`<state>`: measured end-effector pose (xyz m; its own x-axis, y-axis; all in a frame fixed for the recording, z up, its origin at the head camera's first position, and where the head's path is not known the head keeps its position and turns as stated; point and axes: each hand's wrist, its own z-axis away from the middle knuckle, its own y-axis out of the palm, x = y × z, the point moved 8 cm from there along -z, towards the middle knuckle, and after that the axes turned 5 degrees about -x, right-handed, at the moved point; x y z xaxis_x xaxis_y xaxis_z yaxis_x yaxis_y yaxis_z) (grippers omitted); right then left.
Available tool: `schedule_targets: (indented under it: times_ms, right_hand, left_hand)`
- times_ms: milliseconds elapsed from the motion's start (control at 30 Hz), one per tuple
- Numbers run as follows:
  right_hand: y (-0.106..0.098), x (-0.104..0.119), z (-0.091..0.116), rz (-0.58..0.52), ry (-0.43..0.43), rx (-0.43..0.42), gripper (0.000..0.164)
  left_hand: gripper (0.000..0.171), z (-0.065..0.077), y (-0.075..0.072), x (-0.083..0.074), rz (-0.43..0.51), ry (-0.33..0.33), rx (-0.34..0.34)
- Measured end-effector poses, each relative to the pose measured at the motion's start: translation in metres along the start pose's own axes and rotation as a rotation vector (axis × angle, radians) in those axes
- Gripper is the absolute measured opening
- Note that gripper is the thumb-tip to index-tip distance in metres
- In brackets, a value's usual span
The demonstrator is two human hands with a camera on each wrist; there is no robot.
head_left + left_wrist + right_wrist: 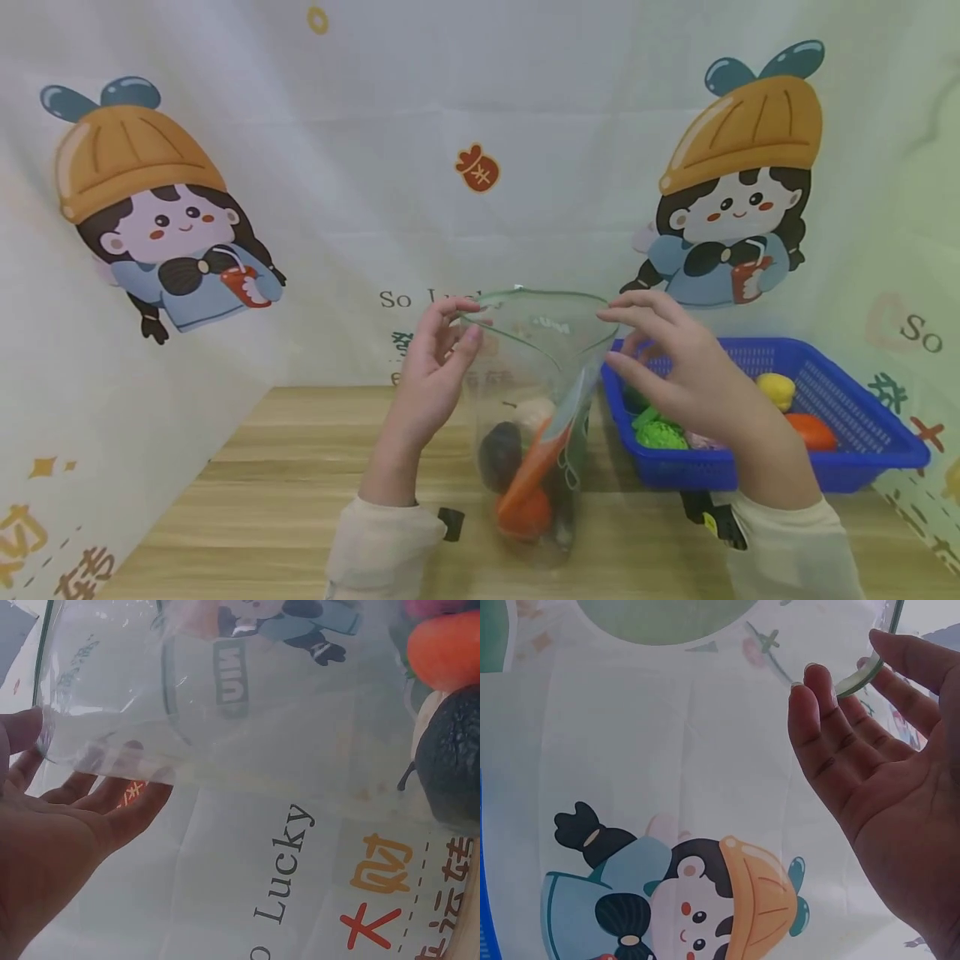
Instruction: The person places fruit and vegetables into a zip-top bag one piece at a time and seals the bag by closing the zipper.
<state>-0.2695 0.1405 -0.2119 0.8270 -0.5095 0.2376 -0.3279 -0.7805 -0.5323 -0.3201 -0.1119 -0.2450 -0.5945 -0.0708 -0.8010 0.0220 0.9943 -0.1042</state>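
A clear plastic bag (480,392) with a green rim stands upright on the table, its mouth spread wide. Through its side show an orange carrot (534,467), a round orange-red item (523,512), a dark wrinkled avocado-like piece (500,454) and a pale pear-like fruit (534,412). My left hand (438,367) pinches the left side of the rim between thumb and fingers. On the opposite side, my right hand (678,358) holds the rim; in the right wrist view the green edge (859,681) runs between thumb and fingers. The bag's lower contents are blurred by the plastic.
At the right, a blue plastic basket (870,429) holds a yellow lemon-like piece (776,390), a red-orange item (812,432) and a green leafy vegetable (660,434). A printed cloth (360,208) hangs behind and at both sides of the wooden table (247,500).
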Motion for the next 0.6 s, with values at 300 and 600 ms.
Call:
schedule_targets:
  times_ms: [300, 600]
  right_hand:
    - [-0.002, -0.006, 0.002, 0.009, 0.057, 0.050, 0.059]
    - [0.012, -0.094, -0.002, 0.208, 0.369, 0.641, 0.062]
  left_hand:
    - [0.019, 0.005, 0.002, -0.007, -0.041, 0.032, 0.029]
    - [0.018, 0.007, 0.006, -0.007, -0.034, 0.042, 0.036]
